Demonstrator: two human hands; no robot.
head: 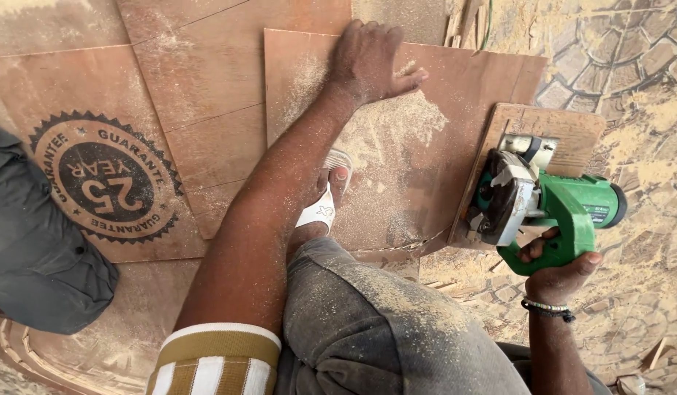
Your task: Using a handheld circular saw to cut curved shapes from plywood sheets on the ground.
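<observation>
My left hand presses flat, fingers spread, on a brown plywood sheet dusted with sawdust. My right hand grips the green handle of a green circular saw. The saw sits on a small wooden base plate at the sheet's right edge. A cut line runs along the near edge of the sheet by the saw. My foot in a white sandal stands on the plywood, and my knee in dusty grey trousers is bent below it.
More plywood sheets lie underneath, one with a round black printed seal. Grey cloth of a garment shows at the left. Patterned stone paving covered with sawdust and wood scraps lies to the right.
</observation>
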